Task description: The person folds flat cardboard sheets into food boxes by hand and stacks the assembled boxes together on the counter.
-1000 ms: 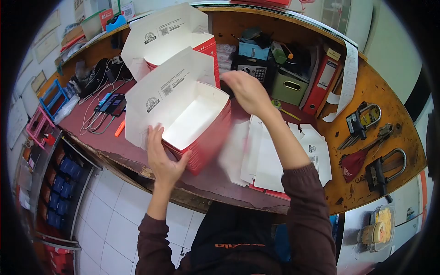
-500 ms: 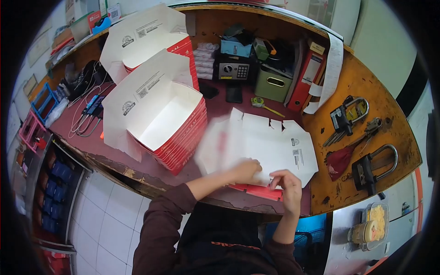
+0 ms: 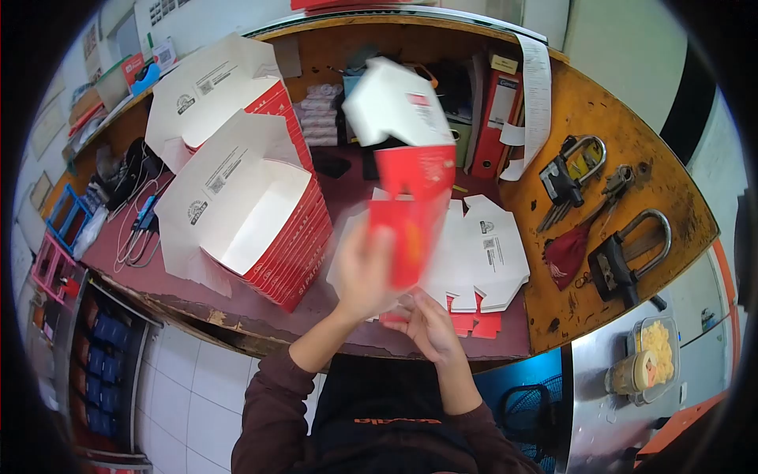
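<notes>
A red and white cardboard food box [image 3: 410, 174], partly folded and blurred by motion, is raised above the desk with its white flap at the top. My left hand [image 3: 365, 268] grips it at the lower left, the fingers closed against a red panel. At the box's bottom edge, my right hand [image 3: 433, 325] has its thumb and fingertips bent around the cardboard. Beneath lie flat white box blanks [image 3: 485, 257] with red tabs toward me. To the left stands a nested stack of folded red boxes [image 3: 288, 261], its white lid upright, with another box stack [image 3: 237, 87] behind.
Padlocks [image 3: 620, 261] and keys [image 3: 620, 180] lie on the wooden side panel at right. A red binder [image 3: 496, 118] and a hanging paper strip [image 3: 537, 95] stand at the back right. A phone [image 3: 332, 164] and cables [image 3: 142, 213] are on the desk.
The food box has come up off the blanks, its red sides now showing. My left hand rose with it, and my right hand moved left to its lower edge. The view has shifted slightly.
</notes>
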Demonstrator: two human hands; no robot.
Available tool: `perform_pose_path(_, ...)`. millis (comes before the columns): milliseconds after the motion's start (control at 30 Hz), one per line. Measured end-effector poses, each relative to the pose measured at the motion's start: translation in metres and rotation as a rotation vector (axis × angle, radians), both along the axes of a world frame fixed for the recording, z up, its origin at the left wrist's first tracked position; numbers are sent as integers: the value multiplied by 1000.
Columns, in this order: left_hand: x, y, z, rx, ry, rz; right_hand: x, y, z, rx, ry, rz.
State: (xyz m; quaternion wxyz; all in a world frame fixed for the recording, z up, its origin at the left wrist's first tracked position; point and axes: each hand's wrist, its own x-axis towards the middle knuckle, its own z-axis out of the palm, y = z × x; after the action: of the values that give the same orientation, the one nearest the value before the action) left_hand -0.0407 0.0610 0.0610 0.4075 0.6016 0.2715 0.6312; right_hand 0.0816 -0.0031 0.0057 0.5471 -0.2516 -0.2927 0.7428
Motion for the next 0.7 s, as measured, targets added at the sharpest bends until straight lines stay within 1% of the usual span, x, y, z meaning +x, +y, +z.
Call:
perform_pose_path(33,0,-5,5,-124,-194,-94,0,-4,11,-54,124,37)
perform_pose_path(67,1,-4,4,-101,-229,-88,2,-8,13,-50,125,31)
perform_pose_path(133,4,-2,-3,-74,-211,-117,10,-18,13,-112,302,40)
perform_pose_path(167,6,-1,-5,-52,-192,-142,17,-21,12,-110,300,32)
perform_pose_path(200,6,-2,-2,-51,-195,-151,27,-23,9,-41,468,40)
perform_pose_path(233,5,-2,4,-63,-147,-209,38,-26,9,31,634,48)
perform_pose_path(267,3,-2,8,-75,-98,-267,55,-28,15,41,636,-3)
perform_pose_path(300,0,-1,11,-76,-99,-276,69,-31,24,50,639,-54)
perform_pose_path(333,-3,1,13,-35,145,-295,74,-35,37,78,557,-191)
perform_pose_path(367,-2,3,15,11,388,-310,71,-41,50,120,268,-502)
perform_pose_path(400,6,2,10,177,395,-252,62,-37,51,262,17,-785)
perform_pose_path(433,13,0,2,182,391,-260,51,-32,48,402,-245,-1060)
perform_pose_path(500,28,-9,-17,140,343,-233,36,-21,32,669,-540,-1462)
perform_pose_path(533,35,-14,-25,108,329,-227,22,-15,29,550,-331,-1500)
perform_pose_path(567,43,-18,-34,76,314,-220,13,-13,30,477,-230,-1415)
perform_pose_path(633,49,-27,-24,-8,254,-377,6,-15,39,293,214,-1069)
perform_pose_path(667,46,-32,-17,-18,203,-420,12,-17,39,295,217,-1070)
perform_pose_path(700,41,-30,-17,-15,205,-420,25,-22,40,265,380,-818)
